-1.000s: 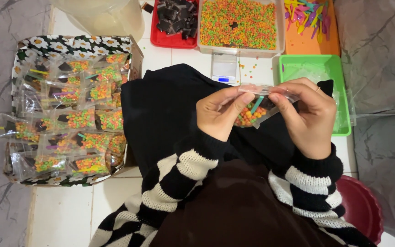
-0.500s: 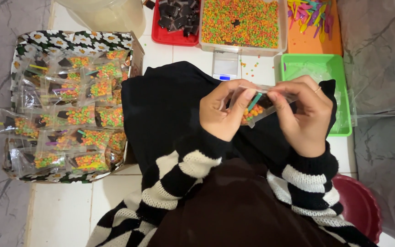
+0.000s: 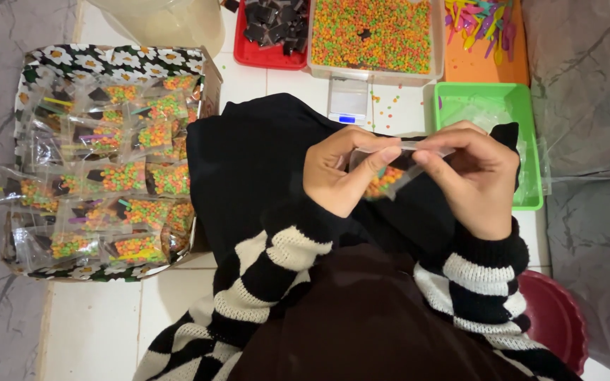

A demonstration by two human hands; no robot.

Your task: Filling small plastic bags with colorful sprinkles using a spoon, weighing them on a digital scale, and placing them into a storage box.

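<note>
Small clear bag (image 3: pixel 388 178) of coloured sprinkles, largely hidden; left hand (image 3: pixel 344 173) and right hand (image 3: pixel 476 176) pinch its top edge.

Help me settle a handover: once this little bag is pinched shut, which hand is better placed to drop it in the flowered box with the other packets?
Left, probably. The flowered box lies on the left hand's side; the right hand would have to cross over. Both hands now pinch the small clear bag.
</note>
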